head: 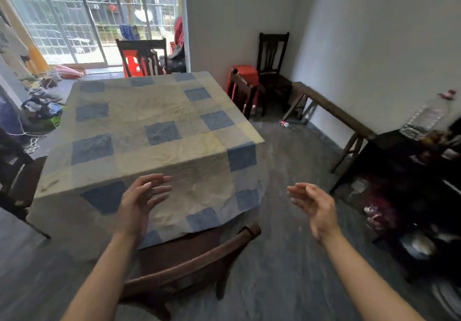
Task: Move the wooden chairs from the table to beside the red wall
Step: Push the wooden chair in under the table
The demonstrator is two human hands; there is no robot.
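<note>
Two bare hands hover apart, palms turned toward each other, fingers straight and loosely spread, neither holding nor touching anything. The left hand point(141, 202) hangs in front of the drooping near edge of the cloth-covered table point(154, 111), checked in blue and cream; the right hand point(315, 209) hangs over bare grey floor, off the table's corner. Just below and between the two hands stands the nearest wooden chair point(189, 269), pushed in so that the cloth hangs over its seat, its curved top rail running from under the left forearm up toward the right hand. Well beyond the left hand, at the table's far side, a second chair point(143, 55) shows its slatted back. Beyond the right hand, a third chair point(243, 91) sits at the table's side, just beside a red stool point(245, 70), and a fourth chair point(273, 56) stands in the white corner. A long bench point(334, 112) lines the wall on the right hand's outer side
</note>
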